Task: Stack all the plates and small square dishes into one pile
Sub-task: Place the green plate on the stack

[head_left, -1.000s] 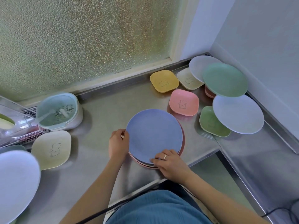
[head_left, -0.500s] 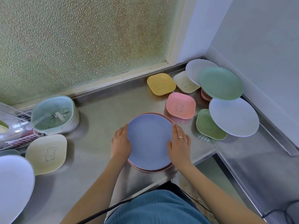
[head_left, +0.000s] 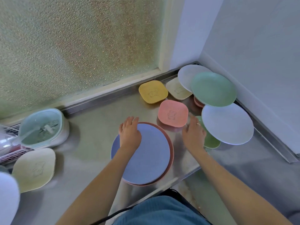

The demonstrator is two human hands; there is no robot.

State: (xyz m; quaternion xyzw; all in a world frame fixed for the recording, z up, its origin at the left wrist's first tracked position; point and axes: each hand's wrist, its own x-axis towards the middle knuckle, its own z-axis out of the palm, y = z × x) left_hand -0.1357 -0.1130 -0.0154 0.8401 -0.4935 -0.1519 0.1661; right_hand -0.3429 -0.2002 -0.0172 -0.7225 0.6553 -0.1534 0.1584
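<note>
At the far left edge you have a white round plate (head_left: 8,198), cut by the frame, and just beside it a pale yellow-green square dish (head_left: 34,169) near a mint covered container (head_left: 43,125). In the middle of the steel counter (head_left: 90,143) lies the blue round plate (head_left: 146,155) on top of a pink round plate (head_left: 171,153). Your left hand (head_left: 129,133) rests over its far left part with fingers straight and apart, holding nothing. Farther away are the yellow square dish (head_left: 153,91) and the pink square dish (head_left: 173,113). Your right hand (head_left: 194,135) is spread open between the pile and a green square dish (head_left: 211,141), gripping nothing. On the right, a large white round plate (head_left: 227,124), a green round plate (head_left: 213,89), another white plate (head_left: 188,75) and a cream square dish (head_left: 177,90) overlap each other in the corner.
</note>
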